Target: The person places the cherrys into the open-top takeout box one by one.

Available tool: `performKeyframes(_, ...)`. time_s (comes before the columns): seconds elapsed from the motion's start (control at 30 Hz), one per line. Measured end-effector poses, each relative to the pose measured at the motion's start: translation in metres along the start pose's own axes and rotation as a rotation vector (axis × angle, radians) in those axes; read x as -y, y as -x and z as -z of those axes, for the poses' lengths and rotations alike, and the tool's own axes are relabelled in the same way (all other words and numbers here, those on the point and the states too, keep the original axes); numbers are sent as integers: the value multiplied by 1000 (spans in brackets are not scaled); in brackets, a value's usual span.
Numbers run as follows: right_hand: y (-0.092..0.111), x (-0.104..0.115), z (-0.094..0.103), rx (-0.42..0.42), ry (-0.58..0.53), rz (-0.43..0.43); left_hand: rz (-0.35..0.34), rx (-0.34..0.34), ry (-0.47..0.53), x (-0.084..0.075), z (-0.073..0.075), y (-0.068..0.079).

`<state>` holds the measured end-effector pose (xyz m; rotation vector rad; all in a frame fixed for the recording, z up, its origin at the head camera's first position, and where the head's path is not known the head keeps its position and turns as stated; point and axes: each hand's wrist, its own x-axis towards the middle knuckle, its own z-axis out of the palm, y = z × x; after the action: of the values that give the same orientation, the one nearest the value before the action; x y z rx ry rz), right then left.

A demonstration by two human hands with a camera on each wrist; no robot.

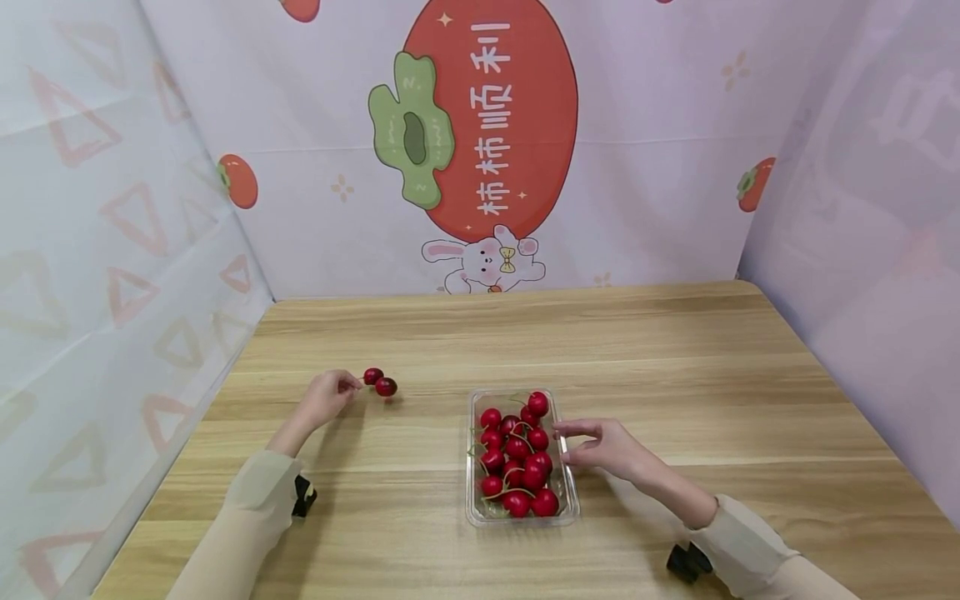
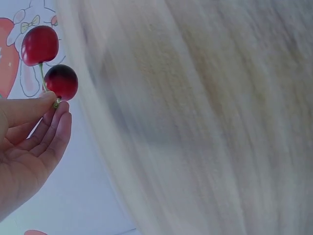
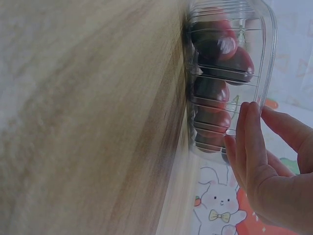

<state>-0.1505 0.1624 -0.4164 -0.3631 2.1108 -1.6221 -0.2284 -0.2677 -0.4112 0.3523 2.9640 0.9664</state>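
My left hand is over the left part of the table and pinches the thin green stems of two dark red cherries between thumb and fingertips. In the left wrist view the pair of cherries sticks up beyond the fingertips, one higher than the other. Near the middle of the table stands a clear plastic box without a lid, holding several red cherries with stems. At its right rim is my right hand, fingers and thumb stretched out and touching the edge. Through the ribbed side wall more cherries show.
The light wood table meets a printed cloth with a big persimmon and a rabbit at the back. Pale cloth walls close in the left and right sides. A black wrist strap part shows at each sleeve.
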Motion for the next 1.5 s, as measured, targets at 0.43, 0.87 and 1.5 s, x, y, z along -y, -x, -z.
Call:
performKeyframes(0.43, 1, 2, -1, 8, -20, 4, -98, -27, 74, -18, 6, 6)
performKeyframes(0.87, 1, 1, -1, 10, -11, 7, -101, -27, 45, -55, 2, 11)
performKeyframes(1.5, 0, 1, 0, 3, -5, 0, -250, 2, 31, -105, -12, 21)
